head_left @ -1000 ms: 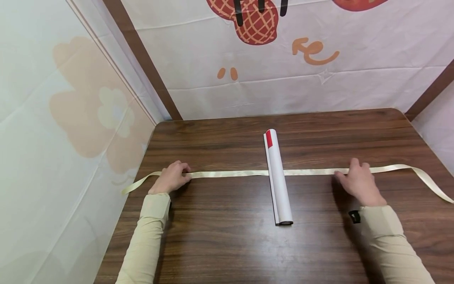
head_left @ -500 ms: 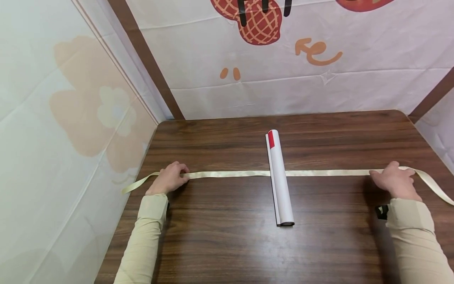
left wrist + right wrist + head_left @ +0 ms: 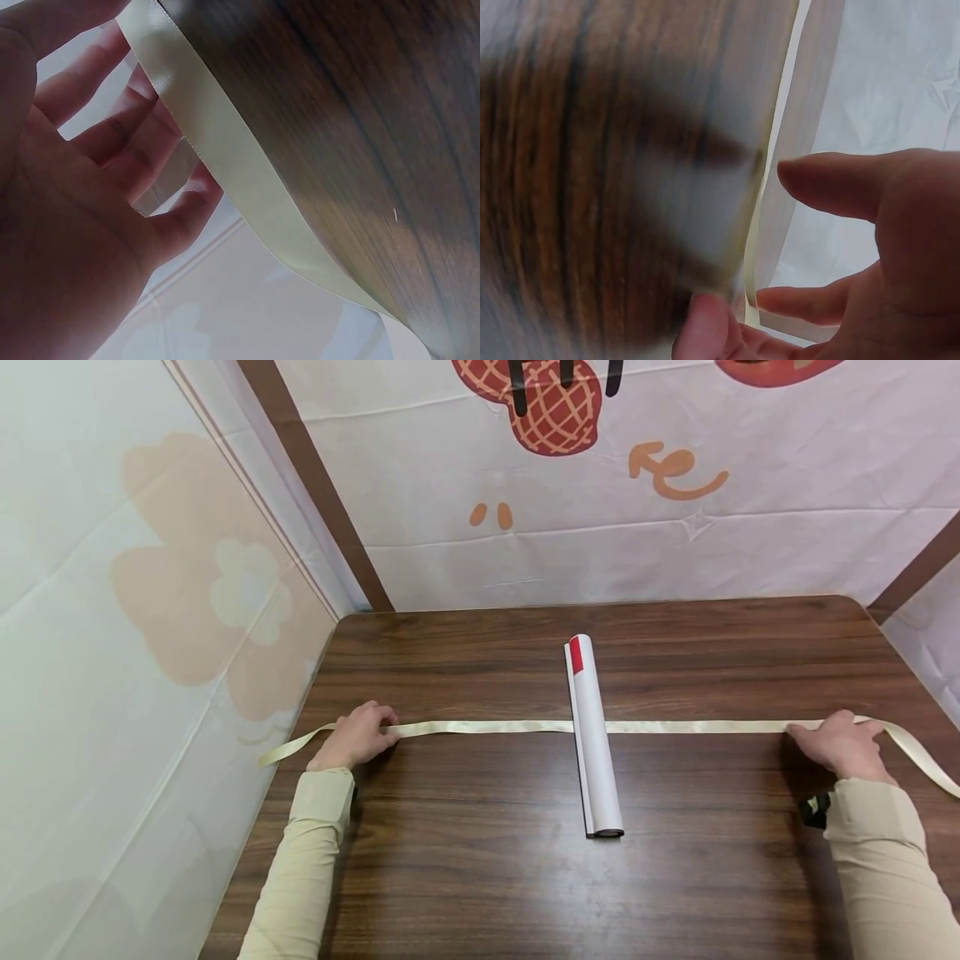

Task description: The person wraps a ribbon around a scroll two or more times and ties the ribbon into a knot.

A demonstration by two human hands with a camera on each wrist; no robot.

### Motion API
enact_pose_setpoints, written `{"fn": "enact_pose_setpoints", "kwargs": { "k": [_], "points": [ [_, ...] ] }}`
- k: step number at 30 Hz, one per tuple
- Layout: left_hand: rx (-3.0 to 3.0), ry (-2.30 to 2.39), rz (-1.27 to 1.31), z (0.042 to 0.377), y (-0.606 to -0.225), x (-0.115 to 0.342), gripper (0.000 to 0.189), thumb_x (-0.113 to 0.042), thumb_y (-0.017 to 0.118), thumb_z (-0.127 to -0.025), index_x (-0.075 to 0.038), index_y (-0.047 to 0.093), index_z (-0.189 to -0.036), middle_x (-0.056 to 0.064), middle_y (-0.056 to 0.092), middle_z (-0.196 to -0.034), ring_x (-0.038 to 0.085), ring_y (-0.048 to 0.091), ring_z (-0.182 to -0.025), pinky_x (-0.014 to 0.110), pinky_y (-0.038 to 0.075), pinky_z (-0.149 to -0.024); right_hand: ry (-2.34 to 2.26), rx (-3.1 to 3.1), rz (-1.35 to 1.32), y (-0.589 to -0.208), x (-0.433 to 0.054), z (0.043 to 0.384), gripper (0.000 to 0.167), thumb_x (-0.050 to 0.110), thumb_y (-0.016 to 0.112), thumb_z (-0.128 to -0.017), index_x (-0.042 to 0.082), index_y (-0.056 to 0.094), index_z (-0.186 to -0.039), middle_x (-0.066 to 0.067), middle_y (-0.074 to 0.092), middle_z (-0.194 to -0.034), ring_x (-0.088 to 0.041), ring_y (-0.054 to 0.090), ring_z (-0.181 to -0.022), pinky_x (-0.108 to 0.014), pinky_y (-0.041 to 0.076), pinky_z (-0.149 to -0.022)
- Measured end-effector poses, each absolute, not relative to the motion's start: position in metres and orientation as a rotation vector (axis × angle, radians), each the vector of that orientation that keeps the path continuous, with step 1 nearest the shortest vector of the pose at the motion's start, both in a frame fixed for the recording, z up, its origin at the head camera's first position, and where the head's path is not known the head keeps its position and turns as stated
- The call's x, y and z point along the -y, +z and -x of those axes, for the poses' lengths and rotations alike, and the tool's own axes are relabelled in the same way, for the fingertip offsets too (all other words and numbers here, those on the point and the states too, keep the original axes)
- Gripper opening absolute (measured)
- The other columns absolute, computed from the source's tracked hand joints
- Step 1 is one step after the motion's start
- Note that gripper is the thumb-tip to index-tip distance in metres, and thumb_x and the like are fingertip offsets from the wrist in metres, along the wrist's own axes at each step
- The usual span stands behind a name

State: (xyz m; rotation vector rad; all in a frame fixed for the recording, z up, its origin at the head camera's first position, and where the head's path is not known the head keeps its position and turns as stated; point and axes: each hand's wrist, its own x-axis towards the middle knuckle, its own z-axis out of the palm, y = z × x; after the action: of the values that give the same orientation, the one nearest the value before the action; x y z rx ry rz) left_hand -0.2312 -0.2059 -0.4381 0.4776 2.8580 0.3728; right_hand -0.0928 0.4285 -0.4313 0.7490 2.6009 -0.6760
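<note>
A pale cream ribbon (image 3: 487,727) runs straight across the wooden table (image 3: 480,877), passing under a rolled white sheet (image 3: 597,743) with a red patch near its far end. My left hand (image 3: 356,737) pinches the ribbon toward the table's left side; the left wrist view shows the ribbon (image 3: 225,142) along its fingertips. At the right, my right hand (image 3: 840,743) rests on the ribbon with thumb and fingers spread apart. The right wrist view has the thumb (image 3: 825,184) extended and the other fingers reaching the ribbon's edge.
The ribbon's left tail hangs by the table's left edge, and its right tail (image 3: 918,756) curls toward the right edge. Printed fabric walls (image 3: 435,468) stand behind the table and on the left (image 3: 75,693). A dark wrist device (image 3: 813,810) shows at the right cuff.
My right hand has slid right along the ribbon, away from the rolled sheet, then settled. My left hand has kept its place. The rolled sheet lies as before.
</note>
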Motion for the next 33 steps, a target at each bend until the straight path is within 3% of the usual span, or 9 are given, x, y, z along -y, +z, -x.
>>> {"fn": "enact_pose_setpoints", "kwargs": {
  "k": [4, 8, 15, 24, 33],
  "points": [
    [-2.861, 0.376, -0.477, 0.231, -0.439, 0.207, 0.016, -0.020, 0.063, -0.090, -0.008, 0.067, -0.100, 0.013, 0.060, -0.102, 0.032, 0.058, -0.100, 0.071, 0.032, -0.093, -0.660, -2.634, -0.716, -0.432, -0.428, 0.091, 0.093, 0.043, 0.037, -0.096, -0.038, 0.005, -0.128, -0.062, -0.002, -0.123, -0.076, 0.029, -0.105, -0.070, 0.036, -0.087],
    [-2.863, 0.374, -0.484, 0.232, -0.440, 0.207, 0.016, -0.020, 0.063, -0.089, -0.008, 0.067, -0.098, 0.013, 0.060, -0.100, 0.031, 0.058, -0.097, 0.069, 0.035, -0.089, -0.654, -2.676, -0.749, -0.432, -0.425, 0.091, 0.085, 0.037, 0.040, -0.094, -0.039, 0.016, -0.122, -0.057, 0.012, -0.116, -0.069, 0.039, -0.095, -0.064, 0.041, -0.080],
    [-2.859, 0.371, -0.471, 0.232, -0.439, 0.207, 0.017, -0.021, 0.062, -0.089, -0.008, 0.068, -0.099, 0.013, 0.061, -0.099, 0.031, 0.058, -0.096, 0.068, 0.037, -0.088, -0.643, -2.693, -0.758, -0.435, -0.426, 0.092, 0.082, 0.035, 0.042, -0.094, -0.040, 0.020, -0.119, -0.056, 0.016, -0.112, -0.065, 0.041, -0.090, -0.062, 0.042, -0.076],
    [-2.853, 0.383, -0.464, 0.230, -0.438, 0.208, 0.015, -0.020, 0.061, -0.090, -0.009, 0.067, -0.099, 0.012, 0.061, -0.103, 0.033, 0.058, -0.103, 0.075, 0.029, -0.094, -0.641, -2.778, -0.640, -0.437, -0.426, 0.097, 0.080, 0.033, 0.042, -0.093, -0.042, 0.024, -0.113, -0.058, 0.022, -0.106, -0.063, 0.024, -0.099, -0.059, 0.044, -0.070],
    [-2.850, 0.391, -0.461, 0.229, -0.437, 0.207, 0.016, -0.018, 0.060, -0.091, -0.008, 0.067, -0.100, 0.013, 0.060, -0.104, 0.033, 0.057, -0.103, 0.074, 0.030, -0.094, -0.699, -2.823, -0.552, -0.429, -0.415, 0.102, 0.082, 0.035, 0.040, -0.096, -0.043, 0.023, -0.114, -0.061, 0.015, -0.113, -0.064, 0.017, -0.106, -0.064, 0.043, -0.075]
  ]
}}
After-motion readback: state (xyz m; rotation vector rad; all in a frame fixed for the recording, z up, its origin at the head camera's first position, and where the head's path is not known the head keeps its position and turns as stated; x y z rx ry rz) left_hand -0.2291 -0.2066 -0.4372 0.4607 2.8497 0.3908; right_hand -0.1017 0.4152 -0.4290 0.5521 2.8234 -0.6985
